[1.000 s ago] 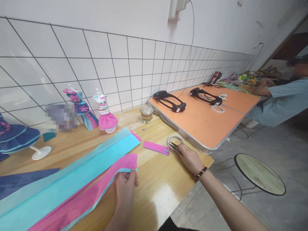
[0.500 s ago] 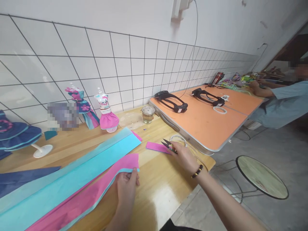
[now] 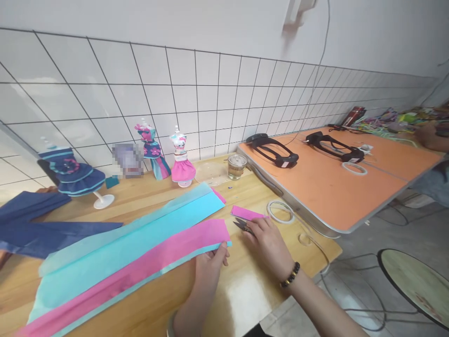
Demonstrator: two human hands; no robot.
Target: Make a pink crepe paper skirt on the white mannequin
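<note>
My left hand [image 3: 212, 262] is closed on the right end of a long pink fabric strip [image 3: 182, 241] with a light blue edge, thumb on top. The strip runs down to the lower left across the wooden table. In my right hand [image 3: 268, 243] are small dark thread snips [image 3: 243, 225], their blades pointing left, low over the table and a little right of the strip's end. Just beyond the snips lies a short pink fabric piece [image 3: 245, 212], partly behind my fingers. A wide turquoise fabric length [image 3: 168, 220] lies behind the pink strip.
Dressed miniature forms stand by the tiled wall, including one in a pink skirt [image 3: 183, 171] and one in navy [image 3: 75, 175]. Navy fabric [image 3: 70, 234] lies left. A glass [image 3: 237, 166] and a tape roll [image 3: 280, 212] sit right. Black headsets [image 3: 275, 150] rest on the orange table [image 3: 336, 196].
The view has turned left. My right hand has brought the snips from over the short pink piece to its near side, closer to my left hand. My left hand keeps its pinch on the strip.
</note>
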